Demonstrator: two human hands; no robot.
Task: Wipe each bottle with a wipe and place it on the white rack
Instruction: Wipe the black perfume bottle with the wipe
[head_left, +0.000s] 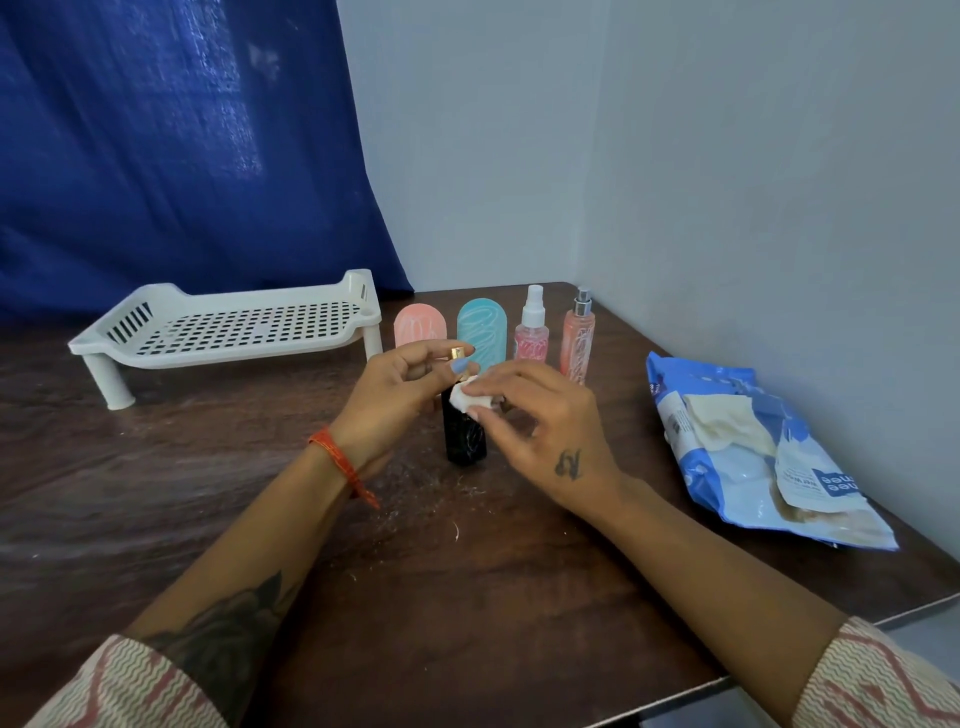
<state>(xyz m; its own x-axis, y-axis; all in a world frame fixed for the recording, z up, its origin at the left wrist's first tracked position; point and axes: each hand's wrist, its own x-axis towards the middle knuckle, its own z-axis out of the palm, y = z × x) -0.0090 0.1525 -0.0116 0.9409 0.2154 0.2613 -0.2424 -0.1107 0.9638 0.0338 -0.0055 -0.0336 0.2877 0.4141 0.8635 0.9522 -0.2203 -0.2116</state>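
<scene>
Head view: black bottle getting wiped, mid-table.
Left hand pinches its gold cap, right hand fingers press the wipe on; I'd rotate it. Rack unloaded.

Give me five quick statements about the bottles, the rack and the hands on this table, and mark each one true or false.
1. The white rack has no bottles on it. True.
2. The left hand holds the black bottle near its gold cap. True.
3. The right hand is empty. False: its fingers press a white wipe against the black bottle.
4. Four other bottles stand in a row behind the hands. True.
5. The blue wipes pack lies left of the rack. False: it lies at the table's right side, near the wall.
</scene>
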